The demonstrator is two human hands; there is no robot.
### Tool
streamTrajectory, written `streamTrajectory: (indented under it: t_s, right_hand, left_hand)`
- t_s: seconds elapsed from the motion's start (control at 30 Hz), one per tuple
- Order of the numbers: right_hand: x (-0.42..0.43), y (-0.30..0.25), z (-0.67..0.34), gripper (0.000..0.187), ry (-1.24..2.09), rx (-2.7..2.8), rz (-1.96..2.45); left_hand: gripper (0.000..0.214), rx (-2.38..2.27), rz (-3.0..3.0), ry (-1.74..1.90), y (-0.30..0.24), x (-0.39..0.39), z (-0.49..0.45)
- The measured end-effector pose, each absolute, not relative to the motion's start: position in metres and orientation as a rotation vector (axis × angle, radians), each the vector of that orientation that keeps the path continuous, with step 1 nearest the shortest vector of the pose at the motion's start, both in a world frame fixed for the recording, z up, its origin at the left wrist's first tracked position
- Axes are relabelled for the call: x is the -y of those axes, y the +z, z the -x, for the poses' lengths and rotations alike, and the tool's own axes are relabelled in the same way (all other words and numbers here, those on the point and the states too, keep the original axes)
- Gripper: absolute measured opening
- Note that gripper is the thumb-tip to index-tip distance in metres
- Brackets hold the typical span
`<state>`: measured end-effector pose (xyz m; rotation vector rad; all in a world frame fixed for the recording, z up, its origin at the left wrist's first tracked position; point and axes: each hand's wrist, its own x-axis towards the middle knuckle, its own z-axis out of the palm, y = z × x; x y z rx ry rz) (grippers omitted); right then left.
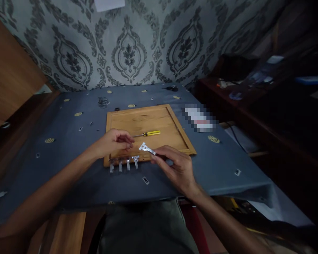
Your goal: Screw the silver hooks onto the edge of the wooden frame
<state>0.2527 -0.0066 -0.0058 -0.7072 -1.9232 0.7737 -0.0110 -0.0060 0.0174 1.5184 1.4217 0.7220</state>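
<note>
My right hand (176,167) is closed on one end of a silver T-shaped metal bracket (148,149), holding it above the front part of a wooden board (145,118). Small holes show in the bracket's wide end, which points towards my left hand. My left hand (119,141) hovers over the board's left part, thumb and fingers drawn together; anything between them is too small to make out. Several similar brackets (128,164) sit in a row along the board's front edge, their arms hanging towards me. A screwdriver (151,133) with a yellow and black handle lies on the board.
The board rests on a table with a dark blue patterned cloth (222,169). A blurred-out white item (200,118) lies right of it. Dark wire-like pieces (103,102) and a black object (171,88) are at the back. A wooden cabinet (13,67) stands left.
</note>
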Motion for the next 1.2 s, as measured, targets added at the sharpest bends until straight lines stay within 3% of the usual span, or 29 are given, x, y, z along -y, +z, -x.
streamTrajectory:
  t_s: [0.23, 0.5, 0.77, 0.97, 1.2]
  right_hand:
    - [0.018, -0.031, -0.262, 0.017, 0.899, 1.797, 0.939]
    - [0.014, -0.046, -0.26, 0.017, 0.915, 1.659, 0.863]
    - [0.023, -0.043, -0.261, 0.024, 0.999, 1.634, 0.988]
    - [0.021, -0.044, -0.261, 0.027, 1.009, 1.576, 0.981]
    - [0.016, -0.047, -0.263, 0.03, 0.963, 1.639, 0.975]
  left_hand:
    - [0.019, -2.06, -1.822, 0.738, 0.003, -0.008, 0.061]
    - [0.023, -2.675, -1.783, 0.382, -0.003, -0.006, 0.115]
    - [0.029, -2.66, -1.812, 0.186, 0.003, 0.004, 0.119]
    - [0.009, -2.486, -1.883, 0.165, 0.008, 0.012, 0.143]
    - [0.01, -2.288, -1.975, 0.234, -0.001, 0.013, 0.159]
